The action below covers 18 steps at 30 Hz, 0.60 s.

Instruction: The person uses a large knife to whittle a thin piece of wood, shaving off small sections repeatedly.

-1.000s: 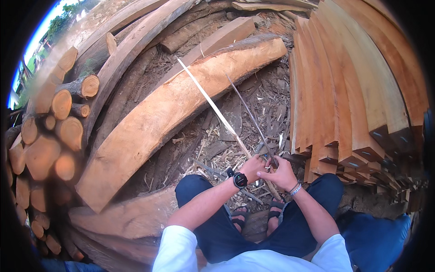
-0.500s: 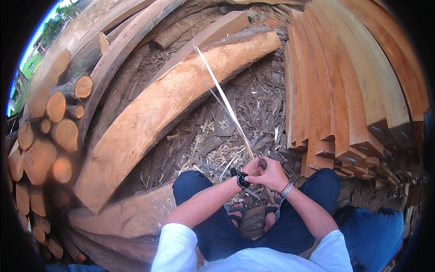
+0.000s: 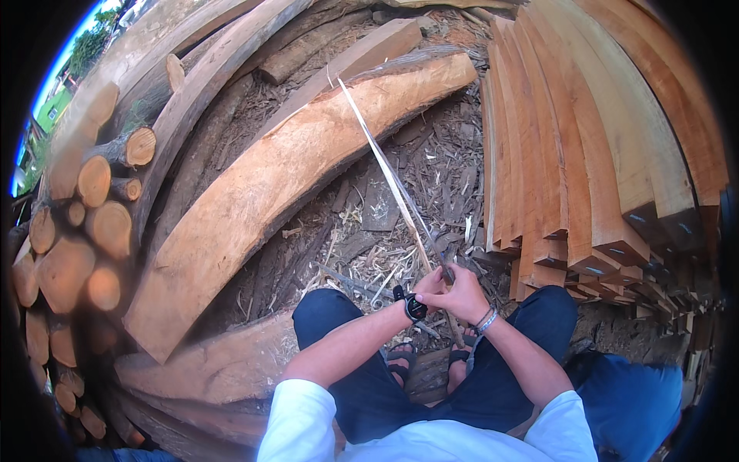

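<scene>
A long, thin pale wooden stick slants from my hands up across the big curved plank ahead. Beside it runs a narrow dark strip, perhaps bark, meeting it toward the far end. My left hand, with a black watch at the wrist, is closed around the stick. Close against it, my right hand pinches the near end of the dark strip. Both hands are together above my feet, between my knees. The fingers partly cover each other, so their exact hold is hidden. The stick's lower part shows below my hands.
The curved plank lies ahead to the left. Cut round logs are piled at the far left. Long sawn boards are stacked on the right. Wood shavings litter the ground. Blue cloth shows beside my right knee.
The dark strip has swung right, its far part now lying along the pale stick. The stick's far end has shifted slightly right. My hands stay nearly in place.
</scene>
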Each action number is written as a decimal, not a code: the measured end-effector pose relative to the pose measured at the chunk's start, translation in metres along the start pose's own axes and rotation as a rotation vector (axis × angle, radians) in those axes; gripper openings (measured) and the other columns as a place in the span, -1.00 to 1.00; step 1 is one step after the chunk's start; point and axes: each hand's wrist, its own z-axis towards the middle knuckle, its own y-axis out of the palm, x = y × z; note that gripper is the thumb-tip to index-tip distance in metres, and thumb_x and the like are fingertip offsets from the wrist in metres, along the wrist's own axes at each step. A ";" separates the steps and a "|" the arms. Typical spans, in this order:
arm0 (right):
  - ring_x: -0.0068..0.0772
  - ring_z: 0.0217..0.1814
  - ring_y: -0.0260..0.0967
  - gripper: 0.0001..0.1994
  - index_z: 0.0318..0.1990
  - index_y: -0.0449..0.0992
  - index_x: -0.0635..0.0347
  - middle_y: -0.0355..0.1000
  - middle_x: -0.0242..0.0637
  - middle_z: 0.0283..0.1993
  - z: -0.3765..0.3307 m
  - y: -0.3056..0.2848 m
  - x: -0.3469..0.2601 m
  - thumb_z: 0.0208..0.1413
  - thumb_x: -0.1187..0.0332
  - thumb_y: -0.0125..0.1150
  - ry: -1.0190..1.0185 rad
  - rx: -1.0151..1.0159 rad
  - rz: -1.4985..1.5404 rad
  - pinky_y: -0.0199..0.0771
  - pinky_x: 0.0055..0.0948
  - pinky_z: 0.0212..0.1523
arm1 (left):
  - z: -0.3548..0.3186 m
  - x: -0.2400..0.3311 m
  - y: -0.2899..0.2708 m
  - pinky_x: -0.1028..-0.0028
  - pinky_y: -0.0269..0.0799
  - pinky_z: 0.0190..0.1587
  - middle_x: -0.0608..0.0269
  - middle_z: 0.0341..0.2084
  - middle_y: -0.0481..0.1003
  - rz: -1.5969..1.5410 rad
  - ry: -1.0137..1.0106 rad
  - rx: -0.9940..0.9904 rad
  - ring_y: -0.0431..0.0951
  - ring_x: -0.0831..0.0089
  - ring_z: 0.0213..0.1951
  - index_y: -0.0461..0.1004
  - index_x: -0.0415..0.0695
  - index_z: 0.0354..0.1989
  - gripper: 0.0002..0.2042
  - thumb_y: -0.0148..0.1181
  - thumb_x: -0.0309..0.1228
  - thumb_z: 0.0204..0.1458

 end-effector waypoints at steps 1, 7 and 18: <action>-0.18 -0.35 0.52 -0.22 -0.22 0.48 0.44 0.51 -0.04 -0.40 0.000 0.000 -0.001 -0.37 -0.16 0.58 0.015 -0.035 0.003 0.50 -0.29 -0.26 | -0.001 0.000 -0.001 0.32 0.31 -0.07 0.26 -0.35 0.57 -0.032 -0.014 0.008 0.52 0.37 -0.13 0.60 0.06 -0.34 -0.83 0.14 -0.21 -0.02; -0.36 -0.45 0.45 -0.32 -0.30 0.46 0.29 0.43 -0.22 -0.50 -0.002 -0.008 -0.010 -0.41 -0.10 0.63 0.061 -0.196 0.009 0.46 -0.38 -0.32 | -0.006 -0.008 -0.010 0.32 0.32 -0.06 0.23 -0.37 0.57 -0.360 -0.121 0.083 0.53 0.36 -0.13 0.60 0.05 -0.34 -0.83 0.14 -0.21 -0.02; -0.38 -0.34 0.48 -0.34 -0.31 0.47 0.26 0.49 -0.21 -0.39 -0.004 -0.012 -0.009 -0.39 -0.10 0.63 0.047 -0.195 0.080 0.47 -0.38 -0.21 | -0.005 -0.012 -0.013 0.28 0.27 0.15 0.22 -0.26 0.58 -0.106 -0.141 0.037 0.51 0.30 -0.04 0.61 0.03 -0.33 -0.78 0.13 -0.19 -0.08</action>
